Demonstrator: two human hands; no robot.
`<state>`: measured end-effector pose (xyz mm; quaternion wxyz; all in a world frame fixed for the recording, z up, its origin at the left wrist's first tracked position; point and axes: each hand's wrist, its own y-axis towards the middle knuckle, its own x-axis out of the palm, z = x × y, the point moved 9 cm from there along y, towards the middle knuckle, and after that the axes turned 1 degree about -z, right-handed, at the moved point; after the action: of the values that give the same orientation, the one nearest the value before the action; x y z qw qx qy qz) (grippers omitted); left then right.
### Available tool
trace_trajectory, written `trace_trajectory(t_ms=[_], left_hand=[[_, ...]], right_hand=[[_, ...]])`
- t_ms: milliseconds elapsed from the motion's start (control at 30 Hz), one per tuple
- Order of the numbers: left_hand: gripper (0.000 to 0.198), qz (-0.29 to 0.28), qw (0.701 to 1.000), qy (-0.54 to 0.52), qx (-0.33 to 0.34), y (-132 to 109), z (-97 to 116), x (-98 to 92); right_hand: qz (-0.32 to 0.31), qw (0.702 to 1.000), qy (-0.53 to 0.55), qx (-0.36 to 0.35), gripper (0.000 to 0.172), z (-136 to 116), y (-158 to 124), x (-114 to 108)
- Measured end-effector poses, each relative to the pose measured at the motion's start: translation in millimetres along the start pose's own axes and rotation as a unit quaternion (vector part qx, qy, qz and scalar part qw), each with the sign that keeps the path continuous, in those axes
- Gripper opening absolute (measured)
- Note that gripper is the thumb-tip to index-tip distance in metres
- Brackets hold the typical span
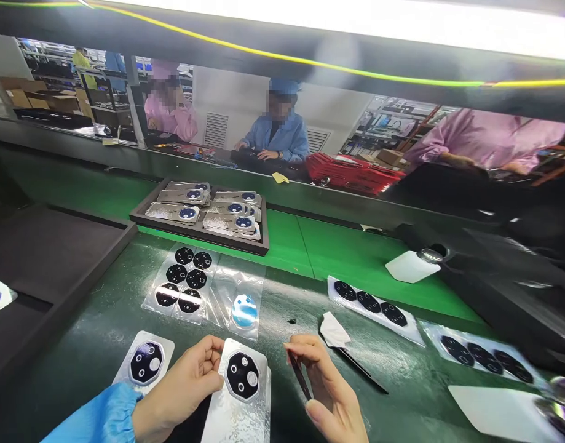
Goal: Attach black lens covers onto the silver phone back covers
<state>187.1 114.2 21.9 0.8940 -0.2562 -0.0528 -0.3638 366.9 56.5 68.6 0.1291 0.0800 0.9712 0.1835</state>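
My left hand is closed at the left edge of a silvery phone back cover, thumb and curled fingers touching it near the top. The cover lies on what looks like another one and carries a black octagonal camera plate with round openings. To its right, my right hand pinches a thin dark plate between thumb and fingers. That plate is turned nearly edge-on, so its face is hidden. A second phone back cover lies left of my left hand, partly behind my wrist and blue sleeve.
A tray of stacked covers stands ahead. Clear sheets with black octagonal pieces and a blue disc lie before it. Dark tweezers, white cloth and sticker strips are right. Co-workers sit beyond the partition.
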Motion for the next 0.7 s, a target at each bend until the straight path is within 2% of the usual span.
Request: trace_trajectory(t_ms=[400, 567, 700], left_hand=[[0.032, 0.002, 1.0, 0.007, -0.009, -2.7, 4.0, 0.6], [0.031, 0.001, 1.0, 0.008, -0.005, -2.6, 4.8, 0.7], [0.031, 0.004, 1.0, 0.008, -0.009, -1.6, 2.8, -1.5]], right_hand=[[0.015, 1.0, -0.002, 0.027, 0.042, 7.3, 1.2, -6.5], [0.029, 0.999, -0.008, 0.031, 0.044, 14.4, -0.9, -9.5], [0.043, 0.997, -0.038, 0.042, 0.037, 16.5, -0.6, -11.5]])
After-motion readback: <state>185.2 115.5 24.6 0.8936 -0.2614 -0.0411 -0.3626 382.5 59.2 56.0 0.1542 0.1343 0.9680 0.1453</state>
